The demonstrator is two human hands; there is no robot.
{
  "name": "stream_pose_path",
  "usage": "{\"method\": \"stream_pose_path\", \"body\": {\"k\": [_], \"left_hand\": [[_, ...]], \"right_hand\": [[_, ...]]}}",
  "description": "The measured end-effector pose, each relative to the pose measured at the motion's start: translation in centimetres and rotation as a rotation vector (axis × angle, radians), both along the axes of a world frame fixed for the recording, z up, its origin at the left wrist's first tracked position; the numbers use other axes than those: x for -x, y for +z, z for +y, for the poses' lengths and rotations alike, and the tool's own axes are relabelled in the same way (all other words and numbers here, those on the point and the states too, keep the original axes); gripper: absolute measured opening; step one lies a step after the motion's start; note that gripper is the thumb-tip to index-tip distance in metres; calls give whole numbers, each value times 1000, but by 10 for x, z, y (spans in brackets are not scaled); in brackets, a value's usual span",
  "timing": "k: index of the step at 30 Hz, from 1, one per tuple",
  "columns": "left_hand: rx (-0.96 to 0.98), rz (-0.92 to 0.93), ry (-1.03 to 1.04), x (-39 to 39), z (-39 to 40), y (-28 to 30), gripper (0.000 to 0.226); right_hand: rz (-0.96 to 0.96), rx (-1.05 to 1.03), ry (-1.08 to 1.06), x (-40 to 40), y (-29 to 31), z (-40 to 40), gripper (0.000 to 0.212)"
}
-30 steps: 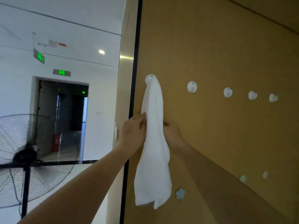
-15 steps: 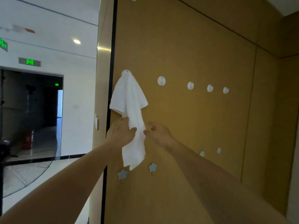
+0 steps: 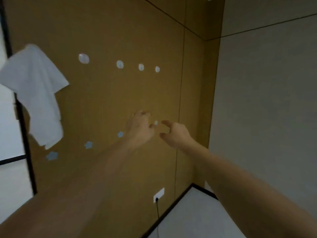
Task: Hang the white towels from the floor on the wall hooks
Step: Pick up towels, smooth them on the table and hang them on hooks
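A white towel [image 3: 36, 93] hangs from the leftmost hook of an upper row on the tan wall panel [image 3: 106, 93], at the far left of the head view. Several bare round white hooks follow to its right, the nearest hook [image 3: 83, 58] just beside it. My left hand [image 3: 139, 127] and my right hand [image 3: 173, 133] hover in front of the panel, well right of the towel. Both have loosely spread fingers and hold nothing. A small white hook [image 3: 156, 123] shows between them. No towel on the floor is in view.
Blue flower-shaped hooks [image 3: 88, 144] run in a lower row. A white wall socket [image 3: 158, 194] with a black cable sits low on the panel. A grey wall [image 3: 267, 100] meets the panel at the right corner, above pale floor [image 3: 197, 219].
Both hands have let go of the hanging towel and swung right with the view. The towel has slid to the left edge of the picture.
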State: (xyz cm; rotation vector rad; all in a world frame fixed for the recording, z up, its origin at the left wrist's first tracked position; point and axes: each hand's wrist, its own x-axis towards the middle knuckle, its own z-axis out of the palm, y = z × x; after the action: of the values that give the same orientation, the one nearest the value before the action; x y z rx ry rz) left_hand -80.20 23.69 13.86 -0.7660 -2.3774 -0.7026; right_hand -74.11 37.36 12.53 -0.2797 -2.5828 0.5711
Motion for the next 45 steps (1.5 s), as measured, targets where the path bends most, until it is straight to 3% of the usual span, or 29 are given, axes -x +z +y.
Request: {"method": "stream_pose_path", "body": {"k": [11,26,31,38,45], "left_hand": [[180,15,-606,-200,310,-51,50],[469,9,-1312,-556,675,-159,54],[589,-28,-1516,-681,748,-209,52],[788,71,-1725,-863,798,-293,51],[987,33,-1783,-1038,845,-382,50]], "right_hand": [[-78,10,-618,-273,-61,257,62],[-199,277,-1349,-664,-169,506,63],[-194,416,-1550,-784,-217,538,61],[-124,668,-1776,-955,-308,541,61],[-75,915,-1886,-1133,-399,557,60]]}}
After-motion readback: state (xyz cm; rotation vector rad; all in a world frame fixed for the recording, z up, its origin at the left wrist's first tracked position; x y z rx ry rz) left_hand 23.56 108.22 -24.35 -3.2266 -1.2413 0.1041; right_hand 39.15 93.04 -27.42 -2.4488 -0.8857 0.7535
